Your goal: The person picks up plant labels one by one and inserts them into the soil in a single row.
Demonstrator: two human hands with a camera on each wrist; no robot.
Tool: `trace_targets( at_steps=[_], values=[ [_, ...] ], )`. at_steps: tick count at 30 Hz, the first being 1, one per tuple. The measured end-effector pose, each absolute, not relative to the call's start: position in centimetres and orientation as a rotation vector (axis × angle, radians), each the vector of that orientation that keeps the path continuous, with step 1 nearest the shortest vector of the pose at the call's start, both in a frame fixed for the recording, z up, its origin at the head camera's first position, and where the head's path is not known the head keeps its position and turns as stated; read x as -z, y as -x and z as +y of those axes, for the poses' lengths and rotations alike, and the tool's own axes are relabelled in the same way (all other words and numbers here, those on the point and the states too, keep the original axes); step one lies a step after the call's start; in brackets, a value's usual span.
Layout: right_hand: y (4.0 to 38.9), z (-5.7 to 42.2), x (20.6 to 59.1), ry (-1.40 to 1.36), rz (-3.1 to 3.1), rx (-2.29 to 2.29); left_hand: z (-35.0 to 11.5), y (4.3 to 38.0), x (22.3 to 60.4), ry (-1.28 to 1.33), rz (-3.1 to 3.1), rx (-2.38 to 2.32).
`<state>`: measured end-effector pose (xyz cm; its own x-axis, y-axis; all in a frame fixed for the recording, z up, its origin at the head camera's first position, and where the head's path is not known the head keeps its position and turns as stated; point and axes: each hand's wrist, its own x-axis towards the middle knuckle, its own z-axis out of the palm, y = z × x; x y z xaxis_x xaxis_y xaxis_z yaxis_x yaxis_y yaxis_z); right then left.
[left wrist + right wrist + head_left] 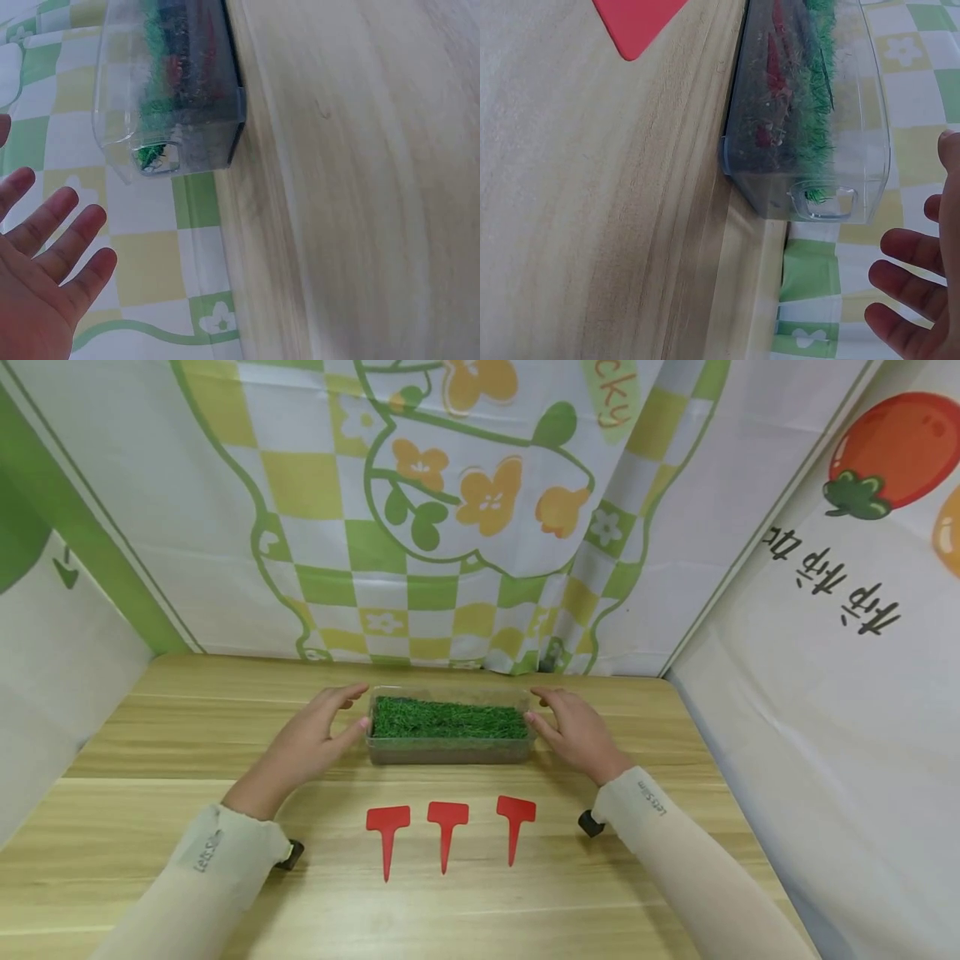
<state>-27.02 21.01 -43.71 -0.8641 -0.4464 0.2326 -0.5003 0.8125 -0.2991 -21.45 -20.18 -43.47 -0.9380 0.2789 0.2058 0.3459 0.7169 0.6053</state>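
Note:
A clear plastic box (450, 752) with green artificial grass (450, 720) inside stands toward the back of the table. At its left end is my left hand (311, 739), fingers spread and relaxed; the left wrist view shows a gap between the hand (52, 270) and the box (202, 135). My right hand (573, 735) is at the opposite end, and in the right wrist view its loose fingers stand apart from the box (742, 172). Three red T-shaped plant labels lie in front of the box: left (387, 820), middle (447, 815) and right (516, 811).
The wooden table (465, 918) ends at the back against a checkered, flower-printed cloth (375, 543). White printed panels stand on either side, the right panel (840, 710) close along the table's edge. Both wrists carry small dark devices under pale sleeves.

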Motion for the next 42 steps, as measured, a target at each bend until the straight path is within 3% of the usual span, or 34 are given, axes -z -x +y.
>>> trace_targets(
  at_steps=[42],
  values=[
    [27.2,20.7,45.9,-0.823,-2.956,-0.485,-19.8,22.7,46.2,0.543,-3.043,0.822]
  ],
)
